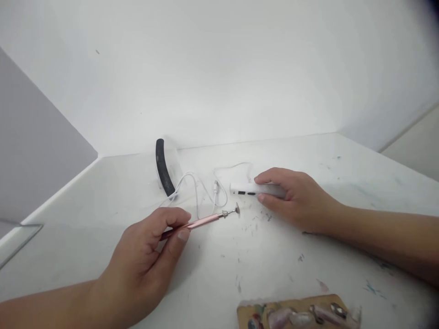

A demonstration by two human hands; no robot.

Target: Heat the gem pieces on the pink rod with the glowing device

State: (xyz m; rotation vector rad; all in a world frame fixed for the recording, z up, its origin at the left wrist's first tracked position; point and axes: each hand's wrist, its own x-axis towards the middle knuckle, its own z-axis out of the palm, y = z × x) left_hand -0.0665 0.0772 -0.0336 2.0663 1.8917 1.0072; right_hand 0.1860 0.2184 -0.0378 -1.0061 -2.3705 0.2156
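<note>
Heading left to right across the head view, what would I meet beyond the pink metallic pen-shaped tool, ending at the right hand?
Black curved bar → white cable plug → white slim handheld device → right hand.

The left hand [146, 258] is held at the near left, thumb [177, 244] and forefinger [174, 214] pinched, the left forearm [58, 299] slanted inward. The right hand [300, 196] is placed farther off, gripping between thumb and fingers, the right forearm [380, 233] extended from the right.

A white cable [216, 186] and black curved bar [164, 170] block passage beyond the left hand [151, 258]; open tabletop [219, 274] separates the right hand [295, 196].
</note>
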